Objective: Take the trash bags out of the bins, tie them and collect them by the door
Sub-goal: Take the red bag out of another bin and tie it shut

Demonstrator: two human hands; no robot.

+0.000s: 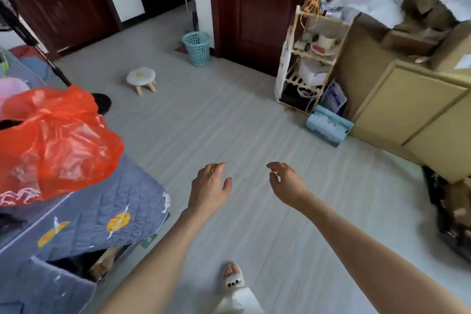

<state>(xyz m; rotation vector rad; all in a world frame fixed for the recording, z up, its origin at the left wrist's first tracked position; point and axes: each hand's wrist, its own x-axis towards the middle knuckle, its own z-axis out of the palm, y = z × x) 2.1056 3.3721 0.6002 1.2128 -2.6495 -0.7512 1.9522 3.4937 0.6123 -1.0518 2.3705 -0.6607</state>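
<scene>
A light blue mesh bin (196,47) stands on the floor at the far side of the room, beside a dark red door (257,7). No bag shows in it from here. An orange plastic bag (56,140) lies crumpled on the blue quilted bed at the left. My left hand (210,187) and my right hand (286,183) hang over the bare floor in the middle, fingers spread and curled down, holding nothing. Both are far from the bin.
A small white stool (141,79) sits on the floor left of the bin. A wooden shelf rack (309,58) and large cardboard boxes (407,89) line the right wall, with a blue roll (330,126) at their foot. A black bag (448,214) lies at the right edge.
</scene>
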